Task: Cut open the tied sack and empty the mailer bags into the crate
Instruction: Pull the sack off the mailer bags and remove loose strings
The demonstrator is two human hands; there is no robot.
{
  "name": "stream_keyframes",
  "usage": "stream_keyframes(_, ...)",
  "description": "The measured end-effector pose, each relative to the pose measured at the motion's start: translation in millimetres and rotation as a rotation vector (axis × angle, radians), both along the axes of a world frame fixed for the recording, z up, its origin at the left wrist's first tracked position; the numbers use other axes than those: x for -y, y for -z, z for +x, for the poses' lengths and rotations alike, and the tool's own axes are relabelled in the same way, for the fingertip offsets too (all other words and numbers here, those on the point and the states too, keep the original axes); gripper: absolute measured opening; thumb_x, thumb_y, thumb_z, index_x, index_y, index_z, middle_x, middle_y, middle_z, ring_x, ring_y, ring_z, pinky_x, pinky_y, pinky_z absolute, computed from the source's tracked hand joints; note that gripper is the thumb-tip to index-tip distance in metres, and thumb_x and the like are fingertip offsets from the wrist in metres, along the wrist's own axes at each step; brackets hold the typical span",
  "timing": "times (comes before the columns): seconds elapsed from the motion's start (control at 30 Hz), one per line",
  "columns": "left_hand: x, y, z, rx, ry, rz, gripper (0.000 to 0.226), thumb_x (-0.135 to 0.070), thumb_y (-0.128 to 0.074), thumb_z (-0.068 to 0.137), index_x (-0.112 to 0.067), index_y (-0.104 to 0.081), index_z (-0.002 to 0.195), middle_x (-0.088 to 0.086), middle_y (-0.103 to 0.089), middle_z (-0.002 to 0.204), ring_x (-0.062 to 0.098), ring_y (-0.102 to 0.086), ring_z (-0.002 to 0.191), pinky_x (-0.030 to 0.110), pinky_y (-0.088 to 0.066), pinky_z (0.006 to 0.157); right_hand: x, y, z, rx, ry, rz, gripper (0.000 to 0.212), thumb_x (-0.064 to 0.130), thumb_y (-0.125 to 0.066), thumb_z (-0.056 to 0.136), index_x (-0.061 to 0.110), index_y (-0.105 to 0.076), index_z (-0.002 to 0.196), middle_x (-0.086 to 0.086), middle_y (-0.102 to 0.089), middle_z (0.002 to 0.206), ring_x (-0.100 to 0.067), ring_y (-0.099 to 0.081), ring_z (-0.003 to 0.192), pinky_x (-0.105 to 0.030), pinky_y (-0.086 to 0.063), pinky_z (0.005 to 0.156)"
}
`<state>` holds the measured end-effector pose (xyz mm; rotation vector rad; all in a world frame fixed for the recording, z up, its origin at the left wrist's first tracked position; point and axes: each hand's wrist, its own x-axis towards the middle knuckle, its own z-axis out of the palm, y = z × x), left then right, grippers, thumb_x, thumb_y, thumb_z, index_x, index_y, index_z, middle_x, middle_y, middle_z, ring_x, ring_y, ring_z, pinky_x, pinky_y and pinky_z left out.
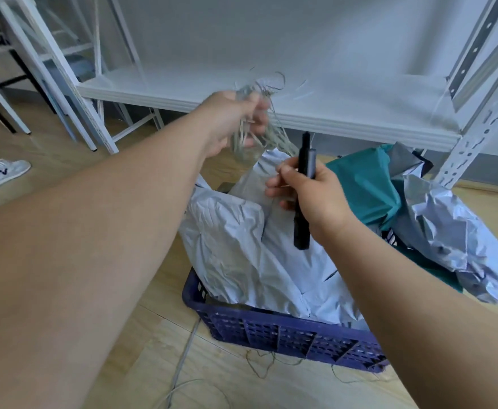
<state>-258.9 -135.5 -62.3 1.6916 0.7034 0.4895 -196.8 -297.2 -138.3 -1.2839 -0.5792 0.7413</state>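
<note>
From the head camera, the left hand point(236, 119) is reaching forward over the crate point(286, 332) with its fingers curled around a blurred bundle of pale frayed string point(250, 137), loose strands trailing up and down from the grip. The sack itself cannot be told apart from the other plastic in the pile. The right hand point(306, 190) is gripping a black box cutter point(302, 193), held nearly upright just beside the hanging strands; whether its blade is out cannot be told.

The crate is sitting on the wooden floor point(117, 349) in front of the lowest board of a white metal shelf point(271, 93). It is dark blue plastic with perforated walls, and it is overflowing with mailer bags point(241, 246): most are pale grey and crumpled, and a teal one point(365, 184) is lying toward the far right corner. Some grey bags are spilling over the crate's right edge.

Thin threads point(259, 364) and a pale cord point(182, 361) are lying on the floor by the crate's near wall. At the left edge, a grey sneaker point(1, 174) is resting on the floor.
</note>
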Motion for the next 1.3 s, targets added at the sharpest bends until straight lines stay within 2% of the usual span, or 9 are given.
stream_keyframes(0.13, 7, 27, -18, -0.58, 0.42, 0.173, 0.041, -0.038, -0.077, 0.071, -0.018, -0.063, 0.104, -0.005, -0.065, 0.085, 0.01, -0.061, 0.073, 0.025, -0.052, 0.065, 1, -14, 19, 0.04, 0.157, 0.039, 0.015, 0.008, -0.057, 0.092, 0.016, -0.056, 0.079, 0.001, -0.063, 0.055, -0.016, -0.064, 0.05, -0.023, -0.049, 0.047)
stream_keyframes(0.27, 15, 49, -19, -0.754, 0.574, 0.393, 0.055, -0.039, -0.084, 0.065, -0.016, -0.057, 0.106, -0.008, -0.059, 0.089, 0.015, -0.058, 0.087, 0.031, -0.049, 0.081, -1, -19, 20, 0.051, 0.145, 0.093, 0.011, 0.011, -0.057, 0.092, 0.015, -0.058, 0.082, 0.0, -0.061, 0.057, -0.015, -0.064, 0.054, -0.023, -0.051, 0.052)
stream_keyframes(0.4, 18, 64, -19, -0.497, 0.367, 0.402, 0.063, -0.04, -0.085, 0.065, -0.024, -0.052, 0.116, -0.011, -0.06, 0.11, 0.009, -0.058, 0.103, 0.028, -0.046, 0.091, -7, -34, 11, 0.067, 0.069, 0.226, 0.006, 0.011, -0.056, 0.093, 0.014, -0.056, 0.088, -0.003, -0.06, 0.066, -0.018, -0.064, 0.068, -0.027, -0.055, 0.063)
stream_keyframes(0.53, 26, 82, -26, -0.332, 0.164, 0.474, 0.017, -0.041, -0.071, 0.081, -0.027, -0.065, 0.088, -0.005, -0.066, 0.088, 0.014, -0.062, 0.084, 0.031, -0.046, 0.069, -18, -57, 8, 0.174, -0.092, 0.175, 0.002, 0.013, -0.054, 0.095, 0.013, -0.056, 0.094, -0.002, -0.066, 0.073, -0.017, -0.068, 0.075, -0.032, -0.055, 0.072)
stream_keyframes(0.63, 22, 90, -27, -0.337, 0.023, 0.536, 0.024, -0.036, -0.055, 0.092, -0.02, -0.071, 0.085, 0.002, -0.069, 0.087, 0.02, -0.063, 0.083, 0.034, -0.048, 0.074, -25, -59, 3, 0.193, -0.133, 0.109, 0.006, 0.012, -0.052, 0.095, 0.013, -0.058, 0.093, -0.005, -0.067, 0.084, -0.019, -0.07, 0.076, -0.031, -0.056, 0.065)
stream_keyframes(0.77, -2, 85, -33, -0.414, -0.162, 0.528, 0.039, -0.04, -0.043, 0.098, -0.022, -0.07, 0.076, -0.009, -0.068, 0.072, 0.015, -0.062, 0.073, 0.029, -0.046, 0.072, -27, -26, 4, 0.617, 0.107, -0.349, 0.023, 0.012, -0.049, 0.092, 0.018, -0.058, 0.112, -0.011, -0.062, 0.104, -0.033, -0.068, 0.086, -0.045, -0.057, 0.075)
stream_keyframes(0.93, -20, 93, -37, -0.317, -0.33, 0.256, 0.044, -0.037, -0.038, 0.102, -0.01, -0.066, 0.081, 0.003, -0.066, 0.071, 0.012, -0.059, 0.05, 0.019, -0.045, 0.048, -18, -2, 12, 0.89, 0.107, -0.661, 0.065, 0.016, -0.066, 0.08, 0.026, -0.039, 0.138, -0.012, -0.057, 0.123, -0.029, -0.054, 0.112, -0.028, -0.041, 0.07)
stream_keyframes(1.13, -30, 88, -29, -0.069, -0.436, 0.014, 0.043, -0.034, -0.038, 0.103, -0.005, -0.063, 0.084, 0.01, -0.066, 0.08, 0.02, -0.065, 0.065, 0.029, -0.058, 0.056, 23, 18, 4, 1.101, 0.287, -0.569, 0.026, 0.02, -0.066, 0.072, 0.028, -0.043, 0.082, 0.006, -0.046, 0.083, -0.023, -0.043, 0.068, -0.026, -0.024, 0.045)
stream_keyframes(1.3, -32, 56, -4, 0.058, -0.38, 0.044, 0.041, -0.03, -0.036, 0.104, -0.004, -0.061, 0.085, 0.008, -0.063, 0.073, 0.019, -0.065, 0.065, 0.023, -0.058, 0.054, 47, 57, 4, 1.097, 0.101, -0.685, 0.026, 0.014, -0.066, 0.074, 0.028, -0.047, 0.085, 0.011, -0.04, 0.083, -0.029, -0.056, 0.076, -0.031, -0.031, 0.053)
